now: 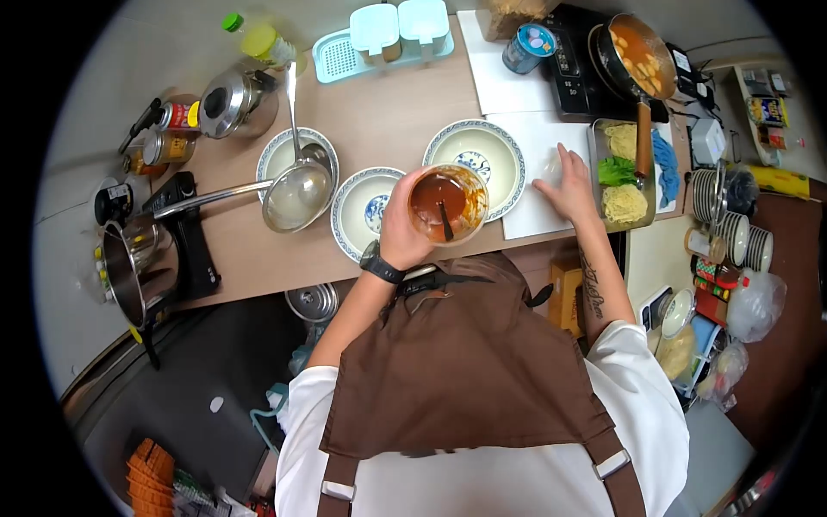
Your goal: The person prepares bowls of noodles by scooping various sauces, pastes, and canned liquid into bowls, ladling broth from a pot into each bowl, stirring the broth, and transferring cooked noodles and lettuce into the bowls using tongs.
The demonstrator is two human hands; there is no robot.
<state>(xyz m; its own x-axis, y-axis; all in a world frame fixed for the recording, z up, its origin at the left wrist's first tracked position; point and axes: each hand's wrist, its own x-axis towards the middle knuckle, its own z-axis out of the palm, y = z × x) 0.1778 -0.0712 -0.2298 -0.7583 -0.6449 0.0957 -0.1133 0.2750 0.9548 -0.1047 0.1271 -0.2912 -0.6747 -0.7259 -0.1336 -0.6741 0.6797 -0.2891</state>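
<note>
My left hand (401,231) grips a clear tub of red-brown sauce (438,202), its wall smeared with sauce and a dark spoon standing in it. The tub is held above the front edges of two patterned bowls, the middle bowl (351,226) and the right bowl (510,159). Over a white board (530,211), my right hand (570,188) is open with its fingers apart. Beside its fingertips is something faint and clear, perhaps a lid; whether they touch cannot be told. To its right a metal tray (639,220) bears noodle bundles (622,205) and green leaves (615,171).
A strainer (297,198) and a ladle (293,108) rest over the left bowl (274,155). A pan of red food (637,56) sits on the induction cooker (568,73), its wooden handle reaching over the tray. Kettle (228,108), jars and light-blue seasoning boxes (375,30) line the back.
</note>
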